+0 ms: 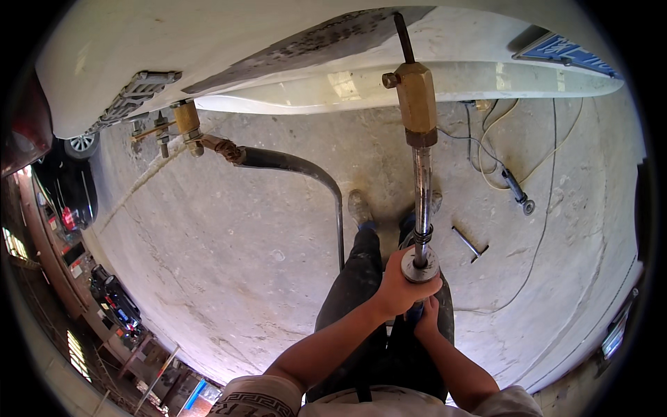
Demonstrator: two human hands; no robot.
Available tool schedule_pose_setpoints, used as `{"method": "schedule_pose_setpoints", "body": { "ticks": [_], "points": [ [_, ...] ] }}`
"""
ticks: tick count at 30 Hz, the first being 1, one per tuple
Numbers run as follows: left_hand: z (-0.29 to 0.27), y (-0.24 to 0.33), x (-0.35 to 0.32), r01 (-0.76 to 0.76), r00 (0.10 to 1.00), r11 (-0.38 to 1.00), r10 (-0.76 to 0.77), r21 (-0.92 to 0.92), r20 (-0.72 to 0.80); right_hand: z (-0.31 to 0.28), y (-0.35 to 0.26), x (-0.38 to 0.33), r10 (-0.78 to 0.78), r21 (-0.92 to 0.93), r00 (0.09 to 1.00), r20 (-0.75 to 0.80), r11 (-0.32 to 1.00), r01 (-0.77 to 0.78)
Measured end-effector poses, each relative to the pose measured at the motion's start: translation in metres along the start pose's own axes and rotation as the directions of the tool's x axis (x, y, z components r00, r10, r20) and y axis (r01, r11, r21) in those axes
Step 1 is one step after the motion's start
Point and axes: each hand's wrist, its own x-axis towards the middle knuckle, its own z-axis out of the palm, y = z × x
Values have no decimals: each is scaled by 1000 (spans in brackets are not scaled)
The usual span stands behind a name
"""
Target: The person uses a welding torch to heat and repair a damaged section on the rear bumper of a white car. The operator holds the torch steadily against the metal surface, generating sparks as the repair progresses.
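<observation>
A slide-hammer dent puller [422, 184] runs from my body up to the car. Its brass-coloured hexagonal head [415, 101] carries a dark rod [404, 38], whose tip meets a bare grey patch [299, 52] on the white car panel [229, 31]. My left hand [401, 286] is wrapped round the round metal sliding weight [420, 265] on the shaft. Just below it, my right hand [428, 320] closes on the dark blue rear handle [415, 311], which is partly hidden by my left hand and forearm.
A brass-coloured clamp [186, 119] with a thick black cable [306, 170] hangs by the panel's left edge. On the concrete floor [229, 229] to my right lie a T-handle wrench [470, 243], an angle grinder [517, 191] and loose cords [549, 181]. Other cars [66, 184] stand far left.
</observation>
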Motion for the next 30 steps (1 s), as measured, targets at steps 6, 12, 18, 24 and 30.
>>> {"method": "schedule_pose_setpoints", "body": {
  "ticks": [6, 12, 18, 24, 30],
  "points": [
    [-1, 1, -1, 7, 1000, 1000, -7, 14, 4, 4, -3, -1, 16, 86, 1000, 2, 996, -16],
    [-2, 1, -2, -2, 1000, 999, 2, 37, 0, 10, -7, -3, 38, 126, 999, -11, 991, -37],
    [-1, 7, -4, 20, 1000, 1000, -20, 9, 9, 7, 0, -3, 33, 87, 999, -27, 996, -31],
    [-1, 3, -3, 1, 1000, 1000, -1, 7, -1, 1, -1, -1, 35, -2, 999, -3, 999, -35],
    [-1, 9, -3, 44, 999, 998, -44, 42, 12, 5, -6, -3, -32, -85, 999, 6, 996, 32]
  ]
}}
